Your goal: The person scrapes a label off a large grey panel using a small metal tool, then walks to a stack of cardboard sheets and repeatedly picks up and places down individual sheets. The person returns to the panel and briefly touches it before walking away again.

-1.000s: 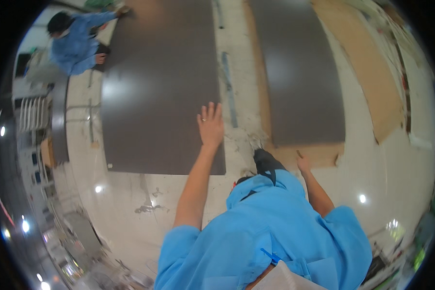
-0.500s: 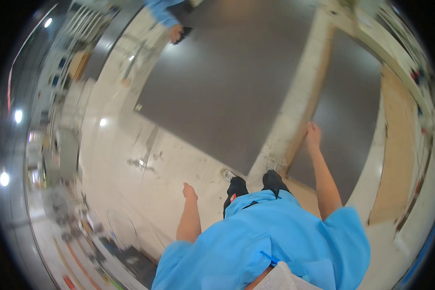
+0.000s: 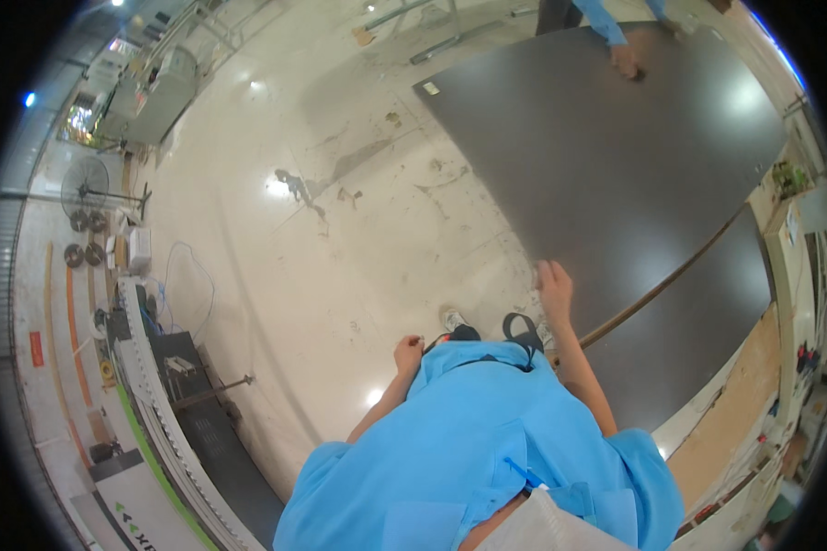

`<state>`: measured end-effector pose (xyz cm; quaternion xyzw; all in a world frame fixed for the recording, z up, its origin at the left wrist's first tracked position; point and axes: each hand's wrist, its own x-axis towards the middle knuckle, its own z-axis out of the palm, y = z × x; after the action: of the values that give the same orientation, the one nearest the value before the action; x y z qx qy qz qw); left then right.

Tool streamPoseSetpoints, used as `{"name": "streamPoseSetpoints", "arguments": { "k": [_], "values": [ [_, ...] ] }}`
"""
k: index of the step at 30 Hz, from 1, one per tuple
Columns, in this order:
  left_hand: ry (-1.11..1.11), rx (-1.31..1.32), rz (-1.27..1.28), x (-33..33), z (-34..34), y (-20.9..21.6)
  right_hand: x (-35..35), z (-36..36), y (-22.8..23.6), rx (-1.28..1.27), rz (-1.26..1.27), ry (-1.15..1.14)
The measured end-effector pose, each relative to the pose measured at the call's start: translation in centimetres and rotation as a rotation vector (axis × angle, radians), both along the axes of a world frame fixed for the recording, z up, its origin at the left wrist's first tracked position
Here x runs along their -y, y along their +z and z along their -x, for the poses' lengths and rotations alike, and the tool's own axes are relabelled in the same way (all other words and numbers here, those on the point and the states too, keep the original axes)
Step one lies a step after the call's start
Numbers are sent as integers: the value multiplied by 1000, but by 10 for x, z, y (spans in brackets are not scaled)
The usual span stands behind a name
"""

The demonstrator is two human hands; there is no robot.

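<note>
Beside the hip of my dark trousers, my left hand [image 3: 409,353] is closed with curled fingers; whatever they hold, if anything, is too small to name. My right hand [image 3: 554,289] appears over the left edge of a large dark grey panel [image 3: 606,156], its fingers bent together. Whether it grips that edge or something small is hidden. Near my waist a black strap loop [image 3: 521,329] sticks out. At the panel's far side another person's hand [image 3: 626,62] rests on the surface. A small pale label [image 3: 431,88] marks the panel's far left corner.
A second dark panel [image 3: 671,344] lies to the right, with a brown edge [image 3: 652,285] between the two. Further right is a bare tan board [image 3: 730,395]. Left of me stand a floor fan [image 3: 84,188] and a long machine [image 3: 202,404] with a protruding bar [image 3: 213,392].
My view has turned. The pale floor gap between the two dark panels no longer shows. My left hand has come in to my hip; my right hand has moved to the large panel's left edge.
</note>
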<state>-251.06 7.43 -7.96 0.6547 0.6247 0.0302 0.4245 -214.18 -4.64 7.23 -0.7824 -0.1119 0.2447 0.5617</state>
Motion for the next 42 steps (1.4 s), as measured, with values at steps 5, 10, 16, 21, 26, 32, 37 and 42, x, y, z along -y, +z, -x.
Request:
{"name": "streamPoseSetpoints", "arguments": {
  "k": [5,10,16,21,26,32,37,42],
  "values": [
    [217,142,164,-100,31,-4,-110,52,15,-57,-60,365],
    [224,333,196,-194,18,15,-209,62,24,9,11,495],
    [268,351,320,-251,-16,-5,-313,31,-18,-17,-18,473],
    [158,180,431,-329,-13,-16,-433,-3,-34,-106,8,469],
    [505,214,527,-454,-3,5,-567,-45,-13,37,63,545],
    [749,463,420,-580,-54,17,-730,-104,-7,302,83,755],
    [362,271,263,-648,-110,-14,-818,-148,-63,269,262,865],
    [-38,46,233,-761,-122,-24,-852,-185,-139,256,437,653]
  ]
}}
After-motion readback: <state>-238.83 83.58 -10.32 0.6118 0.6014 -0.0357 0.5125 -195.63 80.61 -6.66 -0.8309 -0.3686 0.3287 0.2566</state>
